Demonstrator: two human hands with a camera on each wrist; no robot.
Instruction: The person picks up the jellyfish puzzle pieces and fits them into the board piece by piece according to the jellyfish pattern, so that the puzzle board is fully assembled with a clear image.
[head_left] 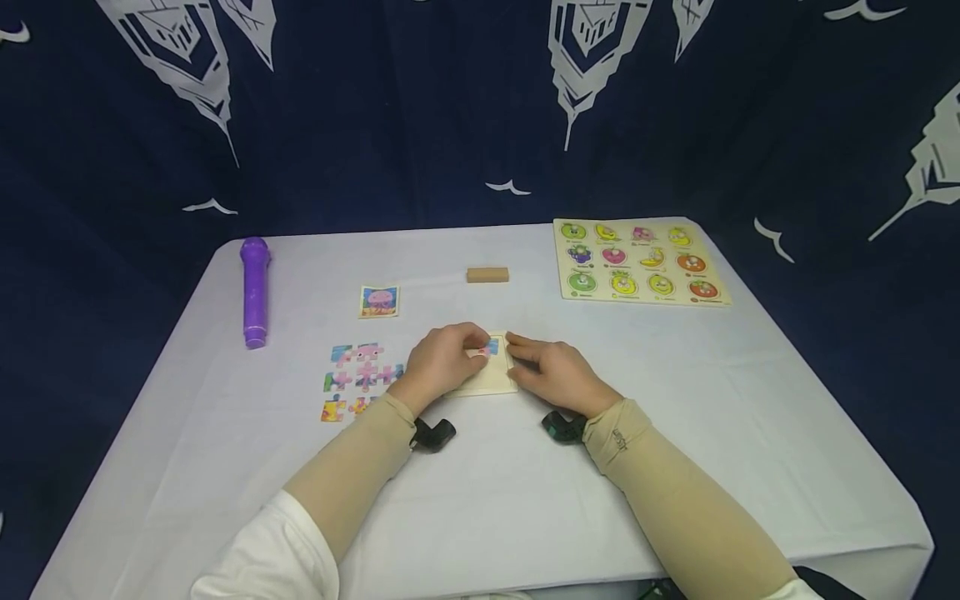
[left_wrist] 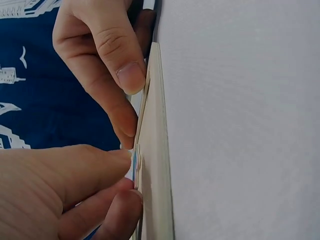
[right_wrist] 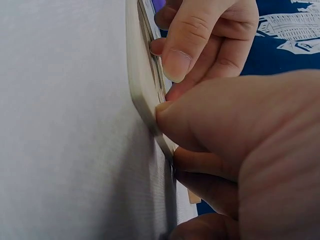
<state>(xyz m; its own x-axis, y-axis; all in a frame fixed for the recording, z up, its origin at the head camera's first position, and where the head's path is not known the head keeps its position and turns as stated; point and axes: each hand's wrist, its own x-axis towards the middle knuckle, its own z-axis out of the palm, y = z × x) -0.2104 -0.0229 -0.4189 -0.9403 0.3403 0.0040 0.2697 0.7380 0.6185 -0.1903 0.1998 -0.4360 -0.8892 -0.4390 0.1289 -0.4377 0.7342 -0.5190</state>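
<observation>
A small cream puzzle tray [head_left: 489,385] lies flat on the white table in front of me. My left hand [head_left: 442,357] reaches over its left side and pinches a blue and pink jigsaw piece [head_left: 492,345] at the tray's top right corner. In the left wrist view the piece [left_wrist: 136,162] shows edge-on between thumb and fingers, right at the tray surface. My right hand [head_left: 561,377] grips the tray's right edge, its thumb [right_wrist: 172,117] on the rim. Left of the tray lie several loose jigsaw pieces [head_left: 367,375], partly hidden by my left forearm.
A small square picture card [head_left: 379,302] lies behind the loose pieces. A tan wooden block [head_left: 487,275] is beyond the tray. At the far left lies a purple microphone-shaped stick [head_left: 256,292]; a fruit picture board [head_left: 641,262] lies at the back right edge.
</observation>
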